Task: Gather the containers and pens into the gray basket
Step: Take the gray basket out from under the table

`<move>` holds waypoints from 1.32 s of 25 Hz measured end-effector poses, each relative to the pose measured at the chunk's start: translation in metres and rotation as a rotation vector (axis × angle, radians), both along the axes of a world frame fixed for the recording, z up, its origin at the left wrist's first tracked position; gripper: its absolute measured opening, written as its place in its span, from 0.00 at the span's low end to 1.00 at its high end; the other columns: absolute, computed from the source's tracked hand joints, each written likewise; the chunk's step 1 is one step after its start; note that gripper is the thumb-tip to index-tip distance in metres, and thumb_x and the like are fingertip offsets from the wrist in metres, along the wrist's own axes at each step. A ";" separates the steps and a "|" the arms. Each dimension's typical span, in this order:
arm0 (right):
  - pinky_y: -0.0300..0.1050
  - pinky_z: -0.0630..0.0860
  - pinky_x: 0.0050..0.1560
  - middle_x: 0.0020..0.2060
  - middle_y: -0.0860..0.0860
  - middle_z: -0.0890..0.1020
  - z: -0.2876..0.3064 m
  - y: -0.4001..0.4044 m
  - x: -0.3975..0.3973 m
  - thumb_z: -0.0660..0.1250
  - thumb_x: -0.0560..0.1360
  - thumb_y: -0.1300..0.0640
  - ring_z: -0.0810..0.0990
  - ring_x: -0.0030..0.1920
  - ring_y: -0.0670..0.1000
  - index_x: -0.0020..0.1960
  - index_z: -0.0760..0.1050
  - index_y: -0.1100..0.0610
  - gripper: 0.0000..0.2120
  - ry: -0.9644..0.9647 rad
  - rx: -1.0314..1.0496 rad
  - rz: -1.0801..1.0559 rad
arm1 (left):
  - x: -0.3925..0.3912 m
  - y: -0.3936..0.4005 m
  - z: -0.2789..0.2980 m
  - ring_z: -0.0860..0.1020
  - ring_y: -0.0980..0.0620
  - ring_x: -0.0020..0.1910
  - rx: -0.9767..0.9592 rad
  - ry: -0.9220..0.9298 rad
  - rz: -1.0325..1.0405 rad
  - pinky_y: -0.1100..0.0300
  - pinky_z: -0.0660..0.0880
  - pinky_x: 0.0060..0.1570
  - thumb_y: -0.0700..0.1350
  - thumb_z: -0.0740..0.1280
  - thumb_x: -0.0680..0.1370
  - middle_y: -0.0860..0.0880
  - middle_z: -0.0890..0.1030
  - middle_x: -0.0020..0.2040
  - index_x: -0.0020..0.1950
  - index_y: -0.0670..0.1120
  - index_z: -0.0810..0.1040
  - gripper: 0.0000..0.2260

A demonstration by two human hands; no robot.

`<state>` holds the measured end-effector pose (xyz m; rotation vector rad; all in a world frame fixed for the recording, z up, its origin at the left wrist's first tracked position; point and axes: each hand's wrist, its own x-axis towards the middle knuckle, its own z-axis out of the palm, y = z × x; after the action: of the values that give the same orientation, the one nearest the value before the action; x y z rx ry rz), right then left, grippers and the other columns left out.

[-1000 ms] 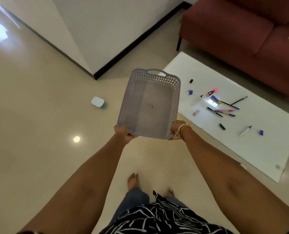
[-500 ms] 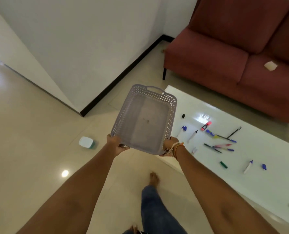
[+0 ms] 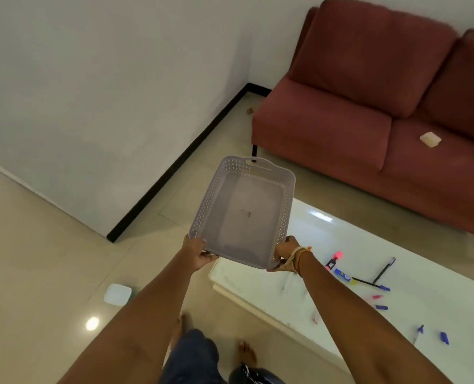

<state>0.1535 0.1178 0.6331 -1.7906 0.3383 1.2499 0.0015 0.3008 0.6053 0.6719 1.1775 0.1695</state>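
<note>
I hold the gray perforated basket (image 3: 244, 212) in the air at chest height, tilted away from me, with nothing in it. My left hand (image 3: 198, 252) grips its near left corner and my right hand (image 3: 284, 252) grips its near right corner. Several pens and markers lie scattered on the white table (image 3: 258, 284) to my right, among them a pink highlighter (image 3: 334, 259), a black pen (image 3: 384, 271) and a blue-capped pen (image 3: 368, 283). A small white-lidded container (image 3: 117, 294) sits on the floor to my left. Another pale container (image 3: 430, 139) rests on the sofa seat.
A dark red sofa (image 3: 341, 128) stands behind the table against the white wall. A wall corner with a black skirting (image 3: 174, 167) juts out ahead on the left. Glossy beige floor tiles lie around my bare feet (image 3: 246, 353).
The view has swung up and right as I step toward the table. The basket stays in both hands and now hangs over the table's near left corner.
</note>
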 end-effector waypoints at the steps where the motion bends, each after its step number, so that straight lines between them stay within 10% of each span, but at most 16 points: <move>1: 0.74 0.73 0.54 0.68 0.59 0.66 -0.004 0.008 0.012 0.55 0.67 0.83 0.68 0.64 0.71 0.58 0.64 0.58 0.27 0.005 -0.005 -0.027 | 0.019 0.015 -0.003 0.79 0.37 0.50 -0.014 -0.009 -0.024 0.42 0.79 0.39 0.30 0.60 0.77 0.37 0.77 0.61 0.64 0.43 0.73 0.17; 8: 0.73 0.75 0.51 0.69 0.59 0.65 -0.031 0.095 0.077 0.59 0.70 0.79 0.69 0.64 0.71 0.64 0.62 0.58 0.28 -0.006 -0.032 -0.305 | 0.137 0.128 -0.025 0.75 0.35 0.54 -0.033 -0.006 -0.240 0.35 0.73 0.52 0.26 0.52 0.78 0.37 0.73 0.66 0.69 0.43 0.68 0.23; 16: 0.69 0.78 0.34 0.61 0.56 0.69 -0.075 0.191 0.095 0.64 0.74 0.68 0.74 0.59 0.69 0.58 0.61 0.53 0.19 -0.007 -0.073 -0.703 | 0.215 0.238 -0.010 0.75 0.41 0.54 0.056 -0.073 -0.637 0.48 0.75 0.48 0.32 0.57 0.80 0.45 0.76 0.57 0.69 0.48 0.68 0.19; 21: 0.64 0.74 0.61 0.63 0.61 0.72 -0.117 0.179 0.111 0.64 0.72 0.64 0.75 0.59 0.65 0.57 0.63 0.56 0.16 -0.125 -0.226 -0.690 | 0.236 0.243 -0.031 0.73 0.42 0.56 0.073 -0.049 -0.786 0.50 0.71 0.57 0.35 0.56 0.82 0.45 0.75 0.58 0.69 0.47 0.67 0.17; 30: 0.73 0.74 0.28 0.65 0.57 0.69 -0.229 0.149 0.128 0.64 0.74 0.68 0.73 0.60 0.70 0.65 0.64 0.57 0.22 -0.055 -0.199 -0.964 | 0.302 0.207 -0.211 0.78 0.46 0.45 0.171 -0.059 -1.014 0.53 0.76 0.48 0.35 0.60 0.80 0.42 0.76 0.56 0.69 0.41 0.69 0.17; 33: 0.76 0.73 0.35 0.67 0.56 0.68 -0.284 0.147 0.134 0.60 0.75 0.67 0.71 0.62 0.69 0.65 0.64 0.55 0.19 -0.037 -0.174 -1.031 | 0.312 0.200 -0.272 0.77 0.40 0.52 0.186 -0.026 -1.039 0.49 0.77 0.52 0.34 0.59 0.80 0.40 0.76 0.61 0.71 0.41 0.67 0.19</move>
<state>0.2872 0.2646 0.3487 -1.4158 1.1898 0.4499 0.3132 0.5008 0.3338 1.3554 0.6704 -0.5930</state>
